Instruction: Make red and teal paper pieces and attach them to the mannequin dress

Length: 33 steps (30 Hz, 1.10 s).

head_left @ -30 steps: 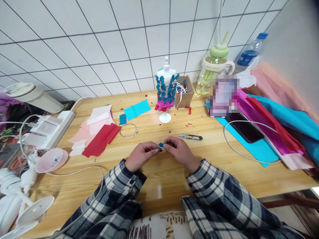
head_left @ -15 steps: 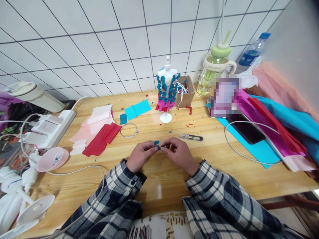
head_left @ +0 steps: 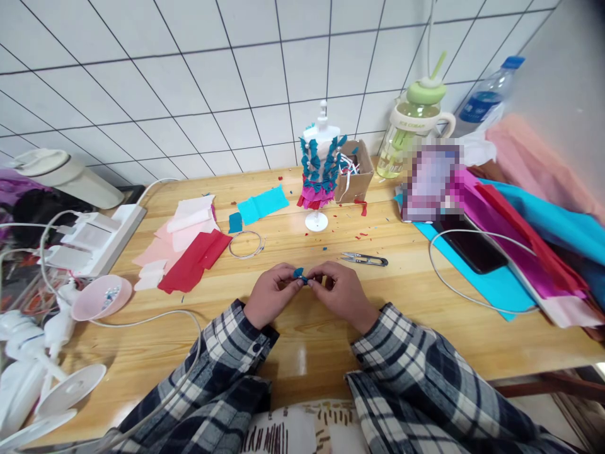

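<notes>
My left hand point(head_left: 271, 293) and my right hand point(head_left: 341, 291) meet fingertip to fingertip low over the wooden table point(head_left: 307, 340). Both pinch a small teal paper piece point(head_left: 299, 273) between thumbs and forefingers. Thread snips point(head_left: 365, 258) lie just right of my right hand. Behind my hands stands a small white mannequin point(head_left: 320, 170) covered in teal and magenta paper pieces.
Red, pink and white paper sheets point(head_left: 186, 243) and a wire ring point(head_left: 246, 244) lie at left; a teal sheet point(head_left: 262, 205) lies further back. A cardboard box point(head_left: 353, 171), a green-lidded bottle point(head_left: 409, 129), a phone point(head_left: 467, 243) with cable and coloured paper sit right. A power strip point(head_left: 92, 243) and pink bowl point(head_left: 101, 297) are left.
My hands have stayed together on the teal piece, turning it slightly between the fingertips. The camera has tilted a little, shifting the scene downward.
</notes>
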### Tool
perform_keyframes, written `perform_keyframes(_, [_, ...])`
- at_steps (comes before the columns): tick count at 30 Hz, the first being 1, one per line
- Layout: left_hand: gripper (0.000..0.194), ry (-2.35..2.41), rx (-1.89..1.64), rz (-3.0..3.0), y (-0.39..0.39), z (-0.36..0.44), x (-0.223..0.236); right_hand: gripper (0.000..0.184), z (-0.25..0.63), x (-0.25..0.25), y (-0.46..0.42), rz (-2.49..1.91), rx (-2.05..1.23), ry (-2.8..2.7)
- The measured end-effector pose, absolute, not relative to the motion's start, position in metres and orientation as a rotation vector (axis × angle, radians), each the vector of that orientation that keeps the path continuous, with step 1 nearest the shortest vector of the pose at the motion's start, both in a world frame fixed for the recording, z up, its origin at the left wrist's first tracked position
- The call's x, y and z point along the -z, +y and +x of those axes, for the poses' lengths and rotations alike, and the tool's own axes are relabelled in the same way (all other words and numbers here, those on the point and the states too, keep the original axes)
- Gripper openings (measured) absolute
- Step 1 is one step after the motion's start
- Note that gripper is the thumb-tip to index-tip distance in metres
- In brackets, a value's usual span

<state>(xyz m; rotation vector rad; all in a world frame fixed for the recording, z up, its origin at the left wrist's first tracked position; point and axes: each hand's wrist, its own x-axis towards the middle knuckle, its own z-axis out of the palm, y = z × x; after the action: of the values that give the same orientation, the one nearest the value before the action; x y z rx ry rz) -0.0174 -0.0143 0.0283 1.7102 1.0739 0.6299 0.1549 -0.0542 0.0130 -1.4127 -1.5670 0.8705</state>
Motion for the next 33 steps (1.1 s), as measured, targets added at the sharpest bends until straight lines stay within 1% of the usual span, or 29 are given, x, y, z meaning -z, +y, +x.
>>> perform_keyframes(5, [0.015,1.069,-0.592,1.803,-0.014,-0.0178,-0.0272,0.01,0.1577,-0.015,-0.0526,-1.427,-0.906,-1.55])
perform_keyframes(9, [0.013,1.074,-0.571,1.874,-0.0116,-0.0206,-0.0268,0.01,0.1598,-0.0145,-0.0523,-1.433,-0.861,-1.617])
perform_keyframes(15, [0.017,1.019,-0.617,1.764,-0.0083,-0.0246,-0.0264,0.01,0.1584,-0.0153,-0.0548,-1.418,-0.745,-1.696])
perform_keyframes(21, [0.016,1.117,-0.665,1.82,-0.0084,-0.0233,-0.0288,0.019,0.1587,-0.0177,-0.056,-1.394,-0.925,-1.569])
perform_keyframes(26, [0.018,1.089,-0.592,1.877,-0.0096,-0.0225,-0.0343,0.011,0.1589,-0.0138,-0.0528,-1.428,-0.977,-1.554])
perform_keyframes(33, [0.025,1.04,-0.54,1.88,-0.0102,-0.022,-0.0313,0.006,0.1575,-0.0138,-0.0523,-1.426,-0.963,-1.636])
